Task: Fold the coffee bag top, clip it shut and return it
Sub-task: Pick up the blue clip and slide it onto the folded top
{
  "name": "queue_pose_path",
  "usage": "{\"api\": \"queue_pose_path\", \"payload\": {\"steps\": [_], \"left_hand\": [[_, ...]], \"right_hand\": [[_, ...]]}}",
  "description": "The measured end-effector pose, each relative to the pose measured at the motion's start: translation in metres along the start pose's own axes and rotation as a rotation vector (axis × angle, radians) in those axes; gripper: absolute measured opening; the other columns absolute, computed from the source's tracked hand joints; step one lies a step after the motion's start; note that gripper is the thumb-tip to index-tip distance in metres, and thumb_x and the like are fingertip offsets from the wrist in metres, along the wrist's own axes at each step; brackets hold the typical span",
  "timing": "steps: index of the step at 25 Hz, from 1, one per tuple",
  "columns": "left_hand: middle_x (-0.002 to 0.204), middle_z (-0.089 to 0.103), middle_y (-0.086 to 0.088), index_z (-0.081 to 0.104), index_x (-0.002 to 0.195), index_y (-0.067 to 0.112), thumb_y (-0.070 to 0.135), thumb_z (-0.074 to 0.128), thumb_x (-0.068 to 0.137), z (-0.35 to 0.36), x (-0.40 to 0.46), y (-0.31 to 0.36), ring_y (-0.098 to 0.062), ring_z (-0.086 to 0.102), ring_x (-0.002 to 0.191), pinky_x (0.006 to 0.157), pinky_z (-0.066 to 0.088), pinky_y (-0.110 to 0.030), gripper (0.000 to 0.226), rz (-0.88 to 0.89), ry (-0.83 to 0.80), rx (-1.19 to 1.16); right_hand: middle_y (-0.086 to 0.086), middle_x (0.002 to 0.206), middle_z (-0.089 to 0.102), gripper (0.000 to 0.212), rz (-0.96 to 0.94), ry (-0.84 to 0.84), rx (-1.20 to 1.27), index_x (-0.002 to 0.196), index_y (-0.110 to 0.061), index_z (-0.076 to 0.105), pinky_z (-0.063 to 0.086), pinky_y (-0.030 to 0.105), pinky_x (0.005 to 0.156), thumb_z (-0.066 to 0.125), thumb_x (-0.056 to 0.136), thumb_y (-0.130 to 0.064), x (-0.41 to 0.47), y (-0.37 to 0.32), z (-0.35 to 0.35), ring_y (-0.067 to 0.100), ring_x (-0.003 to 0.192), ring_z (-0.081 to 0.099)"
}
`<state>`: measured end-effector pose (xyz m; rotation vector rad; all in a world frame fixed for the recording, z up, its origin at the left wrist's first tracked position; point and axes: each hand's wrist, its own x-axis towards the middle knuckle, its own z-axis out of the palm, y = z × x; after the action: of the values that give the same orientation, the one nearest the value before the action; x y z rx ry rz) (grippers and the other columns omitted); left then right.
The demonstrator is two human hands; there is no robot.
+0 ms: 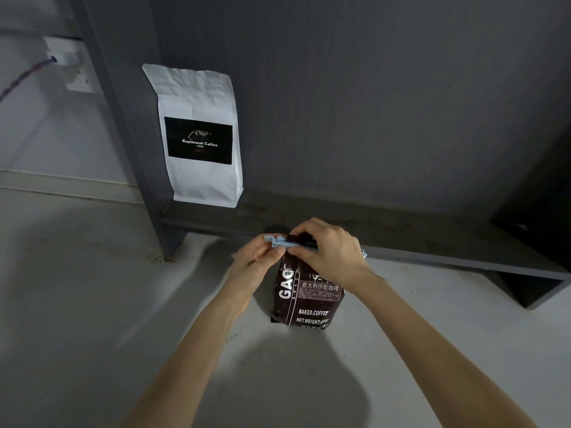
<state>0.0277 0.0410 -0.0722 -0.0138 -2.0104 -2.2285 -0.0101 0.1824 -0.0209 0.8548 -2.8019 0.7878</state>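
A dark brown coffee bag [304, 299] with white lettering stands upright on the pale floor in front of a low grey shelf. Its top is folded over, and a long light-blue clip [276, 240] lies across the fold. My left hand [258, 257] pinches the clip's left end. My right hand [327, 251] presses down over the folded top and the clip's middle, hiding most of the clip. Only the clip's tip shows beyond my right wrist.
A white coffee bag [200, 137] with a black label stands on the grey shelf board [401, 230], leaning on the back panel. A grey upright post [136, 149] rises at the left. A wall socket [66, 61] with a plugged cable is at far left.
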Motion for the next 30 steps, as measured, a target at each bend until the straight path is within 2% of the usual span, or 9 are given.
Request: {"api": "queue_pose_path", "payload": {"steps": [9,15,18,20,23,26,30], "left_hand": [[0.088,0.066,0.002,0.06,0.087,0.017,0.008,0.054,0.084,-0.006,0.0,0.001,0.003,0.062,0.083,0.072,0.046,-0.007,0.011,0.005,-0.067,0.027],[0.076,0.071,0.014,0.061,0.08,0.022,0.008,0.061,0.079,-0.017,0.007,0.01,0.003,0.063,0.082,0.076,0.047,-0.011,0.014,-0.012,-0.167,0.129],[0.083,0.072,0.015,0.064,0.087,0.026,0.023,0.06,0.076,-0.022,0.006,0.006,0.001,0.062,0.09,0.082,0.044,-0.017,0.012,-0.061,-0.167,0.093],[0.087,0.072,0.017,0.065,0.092,0.026,0.033,0.053,0.075,-0.023,0.005,0.002,0.001,0.061,0.093,0.086,0.04,-0.023,0.022,-0.107,-0.188,0.037],[0.091,0.069,0.011,0.064,0.094,0.02,0.036,0.046,0.078,-0.022,0.005,-0.002,-0.001,0.059,0.092,0.085,0.038,-0.024,0.028,-0.126,-0.181,-0.027],[0.091,0.062,0.004,0.063,0.087,0.02,0.04,0.047,0.076,-0.018,0.006,-0.005,-0.007,0.052,0.091,0.083,0.036,-0.026,0.028,-0.111,-0.161,-0.04],[0.092,0.061,0.003,0.063,0.086,0.021,0.043,0.05,0.074,-0.013,0.009,-0.006,-0.01,0.05,0.094,0.082,0.036,-0.025,0.028,-0.128,-0.135,-0.096]], "right_hand": [[-0.006,0.11,0.061,0.025,-0.025,-0.078,-0.002,0.104,-0.021,0.057,0.038,0.029,0.073,0.057,0.082,-0.033,0.001,0.0,-0.004,0.017,0.099,0.058],[-0.005,0.109,0.061,0.024,-0.038,-0.093,0.014,0.104,-0.02,0.057,0.037,0.029,0.074,0.057,0.082,-0.032,-0.001,0.002,-0.006,0.018,0.099,0.058],[-0.006,0.108,0.061,0.024,-0.046,-0.094,0.031,0.103,-0.021,0.058,0.038,0.029,0.074,0.058,0.082,-0.032,-0.002,0.003,-0.006,0.017,0.098,0.058],[-0.007,0.107,0.062,0.024,-0.042,-0.096,0.039,0.103,-0.022,0.058,0.039,0.03,0.075,0.058,0.081,-0.032,-0.002,0.004,-0.007,0.017,0.098,0.058],[-0.008,0.107,0.062,0.024,-0.039,-0.093,0.044,0.103,-0.023,0.059,0.04,0.031,0.076,0.058,0.081,-0.033,-0.003,0.004,-0.006,0.016,0.098,0.058],[-0.008,0.107,0.062,0.024,-0.032,-0.085,0.049,0.103,-0.024,0.059,0.041,0.032,0.077,0.058,0.081,-0.034,-0.004,0.005,-0.005,0.016,0.098,0.058],[-0.008,0.107,0.062,0.025,-0.044,-0.042,0.046,0.104,-0.023,0.059,0.043,0.032,0.077,0.058,0.081,-0.033,-0.004,0.007,-0.004,0.015,0.097,0.058]]}}
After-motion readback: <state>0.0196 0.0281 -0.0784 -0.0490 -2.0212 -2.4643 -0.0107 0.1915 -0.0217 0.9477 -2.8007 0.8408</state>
